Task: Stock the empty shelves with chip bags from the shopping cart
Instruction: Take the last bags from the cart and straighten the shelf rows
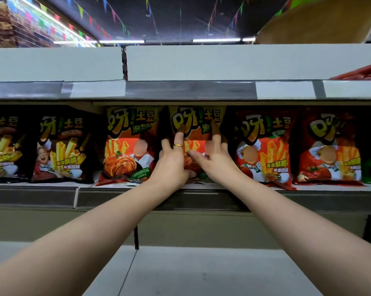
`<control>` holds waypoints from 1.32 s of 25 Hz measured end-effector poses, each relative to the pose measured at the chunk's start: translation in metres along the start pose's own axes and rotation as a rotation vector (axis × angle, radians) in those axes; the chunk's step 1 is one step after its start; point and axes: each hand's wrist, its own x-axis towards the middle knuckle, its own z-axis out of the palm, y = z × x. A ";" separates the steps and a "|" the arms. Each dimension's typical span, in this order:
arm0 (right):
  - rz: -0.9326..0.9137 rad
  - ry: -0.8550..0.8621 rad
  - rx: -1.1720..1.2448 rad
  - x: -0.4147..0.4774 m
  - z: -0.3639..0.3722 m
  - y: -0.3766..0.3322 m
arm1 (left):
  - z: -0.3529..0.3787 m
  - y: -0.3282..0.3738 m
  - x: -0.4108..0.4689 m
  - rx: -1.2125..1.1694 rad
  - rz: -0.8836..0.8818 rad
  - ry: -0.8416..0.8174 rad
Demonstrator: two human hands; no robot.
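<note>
- Your left hand (171, 161) and right hand (215, 159), seen from the head camera, both lie on the orange chip bag (194, 122). The fingers are mostly straight and spread against its front, with the thumbs low near its bottom edge. Neither hand wraps round it.
- That bag stands upright on the shelf (137, 198), between a matching orange bag (129, 146) and a red bag (263, 146).
- Expect it to be light, puffed with air and slick. The film probably slides and crinkles, and the contents likely crush easily.
- Take hold at the side seams or the top crimp, and press gently with flat fingers so it doesn't tip forward.
</note>
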 end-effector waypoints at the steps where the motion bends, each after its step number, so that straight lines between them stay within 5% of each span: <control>1: 0.007 -0.011 -0.009 0.002 0.000 -0.001 | 0.001 -0.001 0.000 0.027 0.008 0.007; 7: -0.019 0.061 -0.042 0.000 -0.005 -0.003 | 0.004 -0.001 0.000 0.116 0.042 0.020; 14: -0.241 0.403 -0.059 -0.017 -0.012 0.000 | -0.001 0.003 -0.006 0.047 0.016 -0.018; 21: -0.340 0.361 -0.180 -0.020 -0.036 0.024 | 0.010 0.038 -0.013 0.192 0.131 0.095; 25: -0.460 0.530 -0.339 -0.020 -0.062 0.042 | 0.028 0.070 -0.014 0.140 0.195 0.102; 28: -0.385 0.599 -0.449 -0.022 -0.083 0.067 | 0.046 0.095 -0.013 0.075 0.210 0.118; 33: -0.125 0.158 -0.277 -0.028 -0.098 0.093 | 0.075 0.128 -0.012 -0.068 0.138 0.070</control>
